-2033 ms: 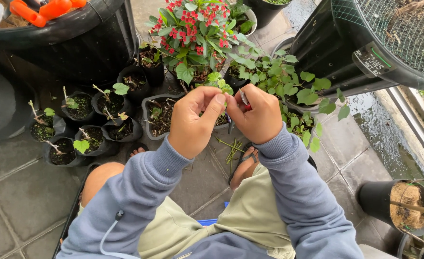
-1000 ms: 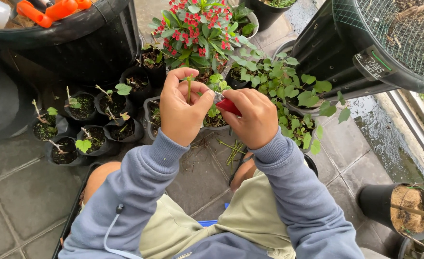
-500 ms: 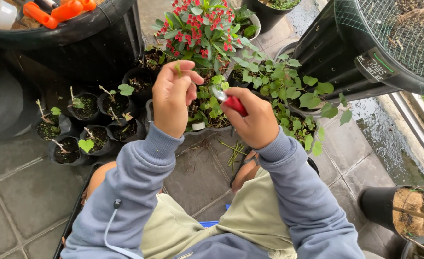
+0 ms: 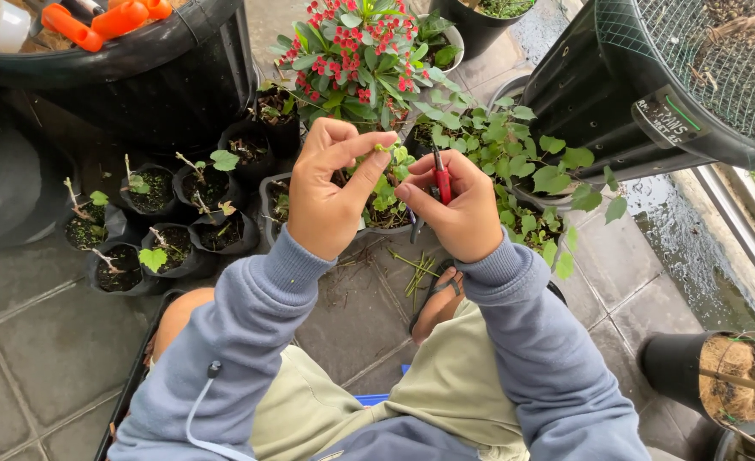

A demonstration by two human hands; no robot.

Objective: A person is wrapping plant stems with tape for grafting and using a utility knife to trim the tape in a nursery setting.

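Left hand [image 4: 326, 201] pinching cutting [image 4: 385, 150], right hand [image 4: 456, 205] gripping snips [image 4: 440, 183]

Red-handled snips [image 4: 442, 183] sit beside green leaves [image 4: 514, 149]. At twelve o'clock the plant [image 4: 352, 47] shows red flowers. Black pots [image 4: 151, 226] stand on the grey tiled floor [image 4: 44, 358].

Grey tiled floor [image 4: 44, 358], kinda wet over by the right edge. Cluster of small black grow bags [image 4: 151, 226] with seedlings at the left, a red-flowering potted plant [image 4: 352, 51] toward the top, green stem trimmings [image 4: 416, 269] scattered mid-floor, black pot [image 4: 702, 367] at the bottom right corner.
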